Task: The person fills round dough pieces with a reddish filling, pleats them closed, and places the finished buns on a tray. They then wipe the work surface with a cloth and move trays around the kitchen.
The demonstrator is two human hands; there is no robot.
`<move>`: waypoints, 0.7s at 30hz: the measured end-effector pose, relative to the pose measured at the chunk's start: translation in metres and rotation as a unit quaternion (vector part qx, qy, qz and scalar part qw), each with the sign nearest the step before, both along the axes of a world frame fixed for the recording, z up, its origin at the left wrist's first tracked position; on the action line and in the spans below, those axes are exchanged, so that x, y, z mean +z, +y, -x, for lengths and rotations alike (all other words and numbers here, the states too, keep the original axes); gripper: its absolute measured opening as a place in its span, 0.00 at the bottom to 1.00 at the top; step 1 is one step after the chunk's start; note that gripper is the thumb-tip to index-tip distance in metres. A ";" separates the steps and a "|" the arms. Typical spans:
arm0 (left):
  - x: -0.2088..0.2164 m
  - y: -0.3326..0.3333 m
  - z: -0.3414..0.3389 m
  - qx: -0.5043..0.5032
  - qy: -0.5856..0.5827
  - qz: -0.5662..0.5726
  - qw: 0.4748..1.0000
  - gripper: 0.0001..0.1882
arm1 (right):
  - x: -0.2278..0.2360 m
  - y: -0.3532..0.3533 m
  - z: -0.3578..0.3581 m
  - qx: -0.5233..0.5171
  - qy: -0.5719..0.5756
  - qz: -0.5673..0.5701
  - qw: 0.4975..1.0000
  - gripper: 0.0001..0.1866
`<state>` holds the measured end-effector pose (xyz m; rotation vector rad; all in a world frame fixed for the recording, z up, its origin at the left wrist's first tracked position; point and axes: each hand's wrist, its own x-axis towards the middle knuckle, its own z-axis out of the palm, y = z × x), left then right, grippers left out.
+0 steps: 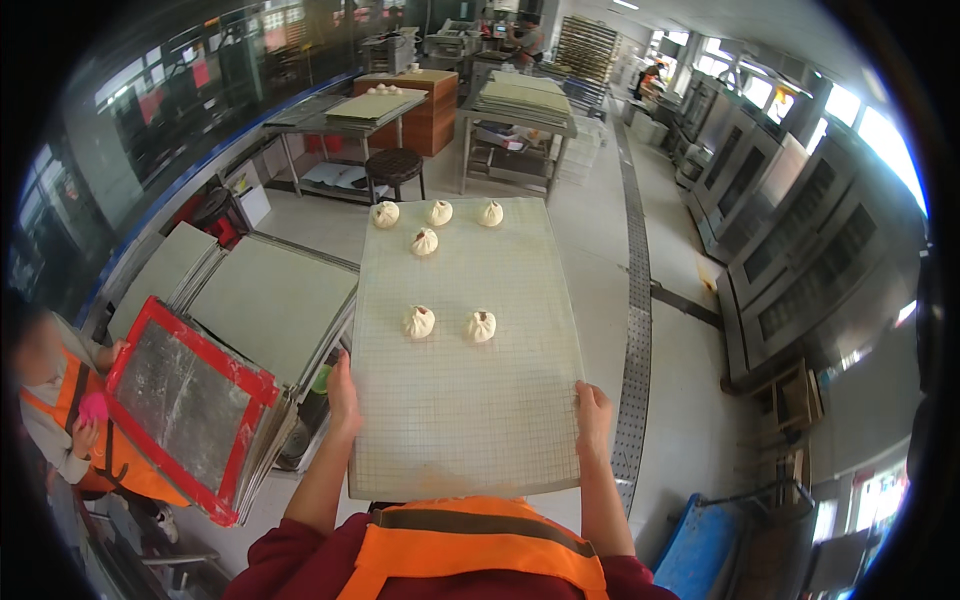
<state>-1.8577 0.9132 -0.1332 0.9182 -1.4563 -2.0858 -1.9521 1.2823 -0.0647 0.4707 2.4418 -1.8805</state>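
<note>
In front of me I carry a large rectangular tray [462, 420] with a pale greenish, grid-patterned surface. My left hand [344, 398] grips its left edge, and my right hand [594, 412] grips the right edge with the fingers mostly beneath. Several pleated buns sit on the tray, some with dark filling showing at the top. Toward the far edge are a left bun [385, 215], a middle bun [439, 212] and a right bun [490, 213]. Closer in lie a single bun [425, 242] and a pair, with one bun [419, 322] beside another bun [480, 326].
At left, a person [75, 400] in an orange apron holds a red-edged board [190, 400] near stacked trays [265, 295]. Ahead stand steel tables with more tray stacks [525, 98] and a stool [394, 168]. Steel cabinets [810, 260] and a floor grate [636, 300] run along the right.
</note>
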 end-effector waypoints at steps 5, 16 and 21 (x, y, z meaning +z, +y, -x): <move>0.018 -0.095 0.126 0.070 0.005 -0.031 0.997 0.33 | 0.027 -0.110 0.171 0.076 -0.008 0.005 0.997 0.19; 0.033 -0.258 0.417 0.140 -0.034 0.006 0.990 0.28 | 0.048 -0.288 0.494 0.112 -0.042 -0.041 0.992 0.20; 0.028 -0.310 0.526 0.174 0.020 -0.046 0.983 0.28 | 0.027 -0.366 0.631 0.162 -0.009 -0.047 0.986 0.21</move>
